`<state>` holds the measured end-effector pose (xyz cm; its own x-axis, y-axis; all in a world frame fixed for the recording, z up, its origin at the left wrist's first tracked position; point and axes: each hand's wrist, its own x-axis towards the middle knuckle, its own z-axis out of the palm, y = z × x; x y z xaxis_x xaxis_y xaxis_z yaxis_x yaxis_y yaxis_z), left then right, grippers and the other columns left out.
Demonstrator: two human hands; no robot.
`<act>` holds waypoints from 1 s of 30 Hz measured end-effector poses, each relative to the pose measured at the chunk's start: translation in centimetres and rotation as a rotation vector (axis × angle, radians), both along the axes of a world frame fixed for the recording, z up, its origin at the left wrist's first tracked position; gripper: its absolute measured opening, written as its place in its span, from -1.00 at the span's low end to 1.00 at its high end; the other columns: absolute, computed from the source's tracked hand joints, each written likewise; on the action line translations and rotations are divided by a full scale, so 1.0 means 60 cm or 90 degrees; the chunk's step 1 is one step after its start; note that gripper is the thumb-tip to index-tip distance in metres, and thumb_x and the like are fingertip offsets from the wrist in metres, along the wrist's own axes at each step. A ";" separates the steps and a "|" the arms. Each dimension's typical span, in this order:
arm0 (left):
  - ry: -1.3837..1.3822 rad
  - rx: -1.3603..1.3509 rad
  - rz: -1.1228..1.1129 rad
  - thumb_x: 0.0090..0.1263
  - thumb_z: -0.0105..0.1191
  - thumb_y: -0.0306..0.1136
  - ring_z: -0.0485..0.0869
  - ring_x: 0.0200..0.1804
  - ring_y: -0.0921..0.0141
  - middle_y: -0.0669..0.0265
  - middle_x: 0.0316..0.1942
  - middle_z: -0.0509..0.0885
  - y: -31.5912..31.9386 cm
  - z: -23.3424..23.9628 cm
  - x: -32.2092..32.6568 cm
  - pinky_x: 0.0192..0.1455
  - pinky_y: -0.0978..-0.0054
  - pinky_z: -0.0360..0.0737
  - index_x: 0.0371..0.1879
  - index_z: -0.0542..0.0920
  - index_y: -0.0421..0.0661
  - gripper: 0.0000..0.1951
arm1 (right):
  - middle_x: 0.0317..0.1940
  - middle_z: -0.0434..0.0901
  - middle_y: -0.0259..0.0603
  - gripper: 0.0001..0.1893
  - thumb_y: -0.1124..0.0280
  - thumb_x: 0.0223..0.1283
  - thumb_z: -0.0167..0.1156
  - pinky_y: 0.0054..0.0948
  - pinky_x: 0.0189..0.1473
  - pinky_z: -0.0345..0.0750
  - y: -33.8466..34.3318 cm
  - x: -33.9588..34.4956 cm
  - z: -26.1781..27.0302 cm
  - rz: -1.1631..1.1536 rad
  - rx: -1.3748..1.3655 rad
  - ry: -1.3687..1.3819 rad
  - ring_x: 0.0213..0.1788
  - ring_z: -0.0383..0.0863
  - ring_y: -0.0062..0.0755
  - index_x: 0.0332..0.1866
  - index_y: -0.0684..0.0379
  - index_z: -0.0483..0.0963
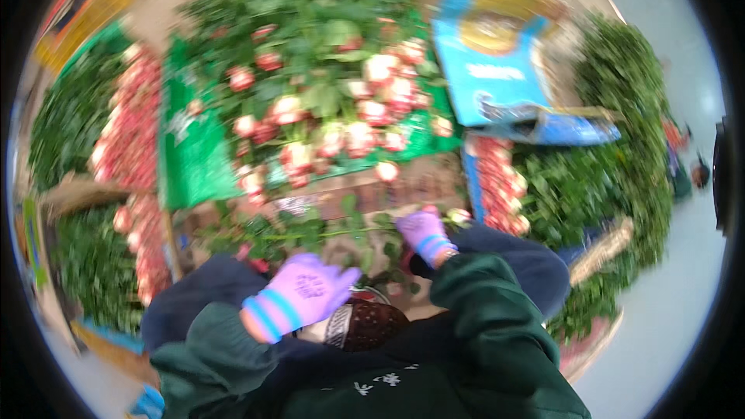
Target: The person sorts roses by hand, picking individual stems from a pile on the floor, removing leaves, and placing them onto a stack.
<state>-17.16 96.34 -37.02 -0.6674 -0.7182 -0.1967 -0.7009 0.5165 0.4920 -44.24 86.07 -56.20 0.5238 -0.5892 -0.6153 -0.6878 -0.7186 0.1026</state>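
My right hand [424,235], in a lilac glove with blue cuff stripes, is closed around a rose stem [343,233] just below its pale bloom [458,216]. The leafy stem stretches left across my lap, roughly level. Lower and to the left, my left hand [308,291] wears a matching glove that bears writing. Its fingers are apart and nothing shows in them, though blur softens the detail. In front lies a heap of loose pink-and-white roses [355,110] on a green plastic sheet [195,145], blooms towards me.
Bundled roses [131,122] are stacked at the left, with more bundles [497,186] at the right. A blue printed bag [495,70] lies beside the heap. Cut foliage [631,128] is piled along the right edge. A brown patterned item [372,323] sits between my knees. People [681,157] appear far right.
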 end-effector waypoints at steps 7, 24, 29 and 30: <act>-0.051 0.033 -0.001 0.28 0.07 -0.16 0.60 -0.38 0.15 0.24 -0.40 0.64 -0.020 -0.012 -0.018 -0.27 0.21 0.51 0.06 0.53 -0.04 -0.60 | -0.25 0.67 -0.27 -0.77 0.41 0.18 0.02 -0.17 -0.27 0.56 -0.042 0.021 -0.055 -0.181 -0.046 -0.107 -0.19 0.70 -0.23 -0.17 -0.03 0.61; -0.154 0.186 -0.026 0.36 -0.02 -0.12 0.65 -0.22 0.08 0.09 -0.24 0.68 -0.022 -0.026 -0.044 -0.15 0.14 0.55 0.13 0.49 0.02 -0.60 | -0.21 0.64 -0.06 -0.60 0.37 -0.02 0.23 -0.20 -0.04 0.54 -0.140 -0.119 0.304 -0.127 0.038 -0.293 -0.10 0.63 -0.05 0.03 -0.01 0.56; -0.084 0.110 -0.061 0.39 -0.09 -0.01 0.65 -0.34 0.07 0.13 -0.44 0.68 0.021 -0.060 -0.034 -0.24 0.14 0.54 0.25 0.44 0.11 -0.52 | -0.22 0.63 -0.17 -0.57 0.45 -0.08 0.24 -0.22 -0.07 0.56 -0.112 -0.207 0.459 -0.127 -0.136 -0.371 -0.10 0.63 -0.10 0.00 -0.09 0.59; -0.121 0.195 -0.091 0.41 -0.14 -0.01 0.65 -0.35 0.11 0.13 -0.39 0.68 0.018 -0.050 -0.040 -0.26 0.17 0.55 0.28 0.42 0.10 -0.51 | -0.23 0.62 -0.19 -0.57 0.47 -0.10 0.24 -0.22 -0.08 0.56 -0.100 -0.215 0.485 -0.109 -0.183 -0.372 -0.12 0.63 -0.10 -0.01 -0.09 0.59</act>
<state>-19.58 97.42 -40.02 -0.6879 -0.5094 -0.5171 -0.7256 0.4655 0.5068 -57.13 80.04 -27.09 0.6075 -0.7916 -0.0655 -0.7903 -0.5941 -0.1496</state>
